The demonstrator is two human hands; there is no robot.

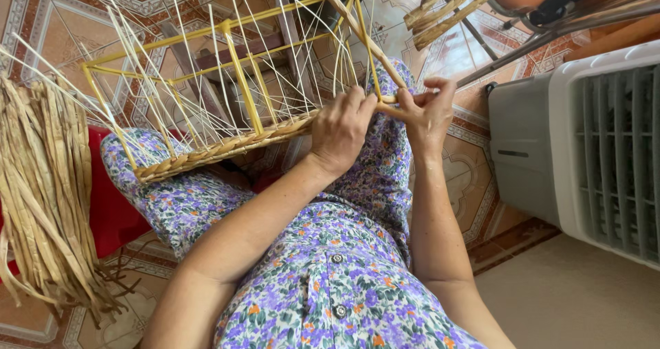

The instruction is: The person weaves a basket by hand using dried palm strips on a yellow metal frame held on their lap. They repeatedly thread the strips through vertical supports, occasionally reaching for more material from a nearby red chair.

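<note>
A yellow basket frame (237, 74) lies tilted across the person's lap, its lower edge bound with a braided straw rim (220, 148) that runs from the left knee up toward the hands. Thin pale spokes (206, 67) fan out through the frame. The left hand (342, 126) is closed over the end of the braid, fingers curled down around it. Just beside it, the right hand (426, 112) pinches a flat straw strand (357, 29) between thumb and fingers; the strand rises slanting toward the top of the view. The two hands nearly touch. A bundle of dried straw strips (45, 191) hangs at the left over a red stool (110, 211). A grey and white fan unit (584, 150) stands on the patterned tile floor (481, 205) at the right.
</note>
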